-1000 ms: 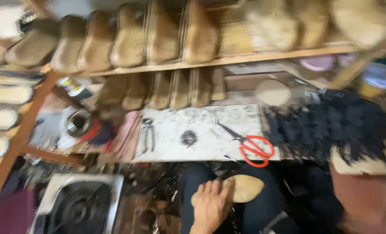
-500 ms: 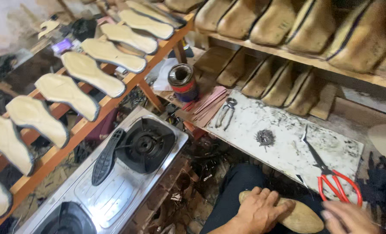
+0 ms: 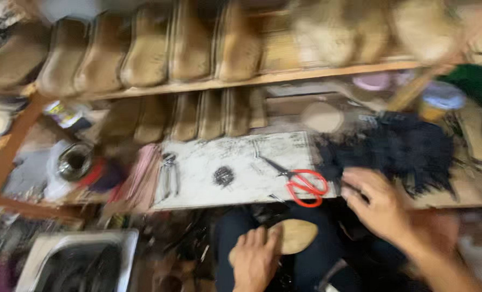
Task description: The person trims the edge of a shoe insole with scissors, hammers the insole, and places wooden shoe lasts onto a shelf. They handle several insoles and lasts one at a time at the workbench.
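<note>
The head camera is looking down and forward from close above the lap. It is facing a white work board (image 3: 235, 170) and shelves (image 3: 262, 80) just beyond.

Red-handled scissors (image 3: 300, 184) lie on a white marble slab (image 3: 235, 170) that rests on the worktop (image 3: 468, 189), with pliers (image 3: 169, 174) near the slab's left edge and a small dark heap of tacks (image 3: 223, 176) between them. Rows of wooden shoe lasts (image 3: 197, 48) fill the wooden shelf (image 3: 284, 77) above. A metal tin (image 3: 74, 161) stands to the left, and a gas stove (image 3: 78, 262) sits below.
</note>
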A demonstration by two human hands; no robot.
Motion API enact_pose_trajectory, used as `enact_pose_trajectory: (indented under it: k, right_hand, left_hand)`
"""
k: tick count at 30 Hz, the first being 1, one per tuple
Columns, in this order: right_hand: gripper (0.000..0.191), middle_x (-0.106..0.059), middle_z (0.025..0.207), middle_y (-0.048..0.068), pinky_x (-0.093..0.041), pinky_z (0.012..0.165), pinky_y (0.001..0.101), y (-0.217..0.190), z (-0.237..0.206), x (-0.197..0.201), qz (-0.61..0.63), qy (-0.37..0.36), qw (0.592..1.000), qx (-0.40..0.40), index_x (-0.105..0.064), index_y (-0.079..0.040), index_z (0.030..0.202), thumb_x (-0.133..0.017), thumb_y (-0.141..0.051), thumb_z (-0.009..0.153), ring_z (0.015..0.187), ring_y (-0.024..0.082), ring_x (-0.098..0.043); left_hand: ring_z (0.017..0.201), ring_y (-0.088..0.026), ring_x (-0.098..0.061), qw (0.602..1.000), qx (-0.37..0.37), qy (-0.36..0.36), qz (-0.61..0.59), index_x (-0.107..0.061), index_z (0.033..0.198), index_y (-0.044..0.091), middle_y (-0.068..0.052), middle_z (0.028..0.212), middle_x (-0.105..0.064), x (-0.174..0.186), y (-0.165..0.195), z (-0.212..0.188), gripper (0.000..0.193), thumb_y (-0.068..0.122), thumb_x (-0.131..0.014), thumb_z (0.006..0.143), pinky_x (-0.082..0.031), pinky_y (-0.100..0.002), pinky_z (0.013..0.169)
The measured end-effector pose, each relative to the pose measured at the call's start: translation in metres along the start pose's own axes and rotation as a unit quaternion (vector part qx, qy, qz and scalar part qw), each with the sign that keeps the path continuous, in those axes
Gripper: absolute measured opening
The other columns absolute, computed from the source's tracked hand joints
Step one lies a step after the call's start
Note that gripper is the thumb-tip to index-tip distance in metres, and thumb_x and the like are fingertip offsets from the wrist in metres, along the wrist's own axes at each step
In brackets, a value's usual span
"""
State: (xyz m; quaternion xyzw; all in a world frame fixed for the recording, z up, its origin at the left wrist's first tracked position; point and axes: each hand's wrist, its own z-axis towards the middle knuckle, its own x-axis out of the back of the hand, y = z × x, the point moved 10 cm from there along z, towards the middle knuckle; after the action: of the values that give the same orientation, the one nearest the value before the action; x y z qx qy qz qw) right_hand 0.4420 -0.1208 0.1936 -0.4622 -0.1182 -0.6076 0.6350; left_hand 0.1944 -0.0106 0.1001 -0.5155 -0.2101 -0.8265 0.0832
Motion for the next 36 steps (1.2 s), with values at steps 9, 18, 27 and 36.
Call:
enact_pose_trajectory:
  k: [9, 18, 27, 36]
  right_hand:
    - [0.047, -0.054, 0.14, 0.018, -0.057, 0.105, 0.0378, 0.182, 0.11, 0.213, -0.169, 0.312, 0.935, -0.019, -0.055, 0.0, 0.14, -0.077, -0.009, 0.098, 0.12, 0.032, -0.064]
    - [0.077, -0.064, 0.143, 0.025, -0.059, 0.078, 0.0392, 0.259, 0.172, 0.197, 0.112, 0.2, 0.903, -0.364, -0.051, -0.004, 0.152, -0.08, -0.042, 0.091, 0.107, 0.025, -0.068]
    - [0.072, -0.042, 0.134, 0.016, -0.061, 0.072, 0.0355, 0.238, 0.16, 0.212, 0.071, 0.294, 0.887, -0.348, -0.061, -0.002, 0.137, -0.092, -0.03, 0.079, 0.109, 0.028, -0.062]
    - [0.064, -0.074, 0.117, 0.012, -0.052, 0.058, 0.0305, 0.262, 0.144, 0.205, 0.202, 0.276, 0.88, -0.33, -0.063, -0.009, 0.142, -0.086, -0.018, 0.083, 0.083, 0.019, -0.071]
  left_hand:
    - [0.083, -0.025, -0.061, 0.992, -0.063, 0.019, 0.109, -0.058, 0.142, 0.024, -0.008, 0.112, -0.065, -0.062, -0.005, -0.025, 0.079, 0.035, -0.072, 0.065, -0.048, -0.043, 0.063]
    - [0.069, -0.021, -0.06, 0.964, -0.094, 0.176, 0.174, -0.064, 0.134, 0.027, -0.006, 0.105, -0.066, -0.092, -0.018, -0.039, 0.076, 0.044, -0.07, 0.06, -0.045, -0.038, 0.049]
    - [0.071, -0.022, -0.059, 0.958, -0.098, 0.2, 0.182, -0.063, 0.134, 0.026, -0.006, 0.107, -0.065, -0.088, -0.007, -0.028, 0.077, 0.043, -0.072, 0.06, -0.046, -0.04, 0.053]
    - [0.074, -0.023, -0.059, 0.959, -0.097, 0.202, 0.173, -0.062, 0.134, 0.025, -0.007, 0.109, -0.064, -0.086, -0.006, -0.029, 0.077, 0.041, -0.074, 0.06, -0.046, -0.041, 0.057]
